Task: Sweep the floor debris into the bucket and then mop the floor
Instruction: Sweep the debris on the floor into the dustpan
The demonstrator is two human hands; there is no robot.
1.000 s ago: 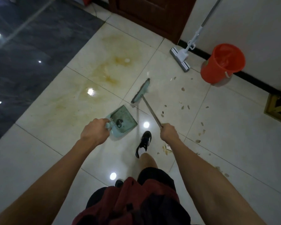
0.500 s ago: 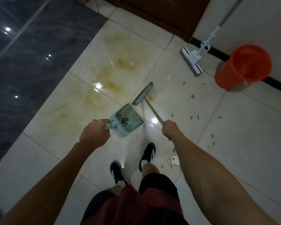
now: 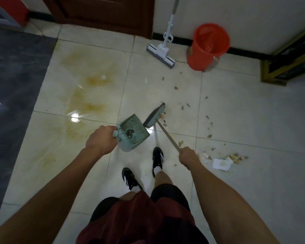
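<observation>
Two hands busy: left hand (image 3: 100, 139) grips the dustpan (image 3: 133, 132) handle, right hand (image 3: 187, 156) wrapped round the broom (image 3: 155, 115) stick, frame centre. Broom head now sits closer to the pan mouth than 0.5 s ago, nudging debris (image 3: 163, 117); sweeping ongoing. Bucket (image 3: 208, 48) and mop (image 3: 161, 52) upper right, more fully in view after camera shift. Paper scrap (image 3: 222, 163) right, unswept.

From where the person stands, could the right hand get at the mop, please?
Probably not yet. The right hand grips the broom handle, and the mop leans on the far wall beside the bucket, past scattered debris. Nothing blocks the way, but a step forward looks needed.
</observation>
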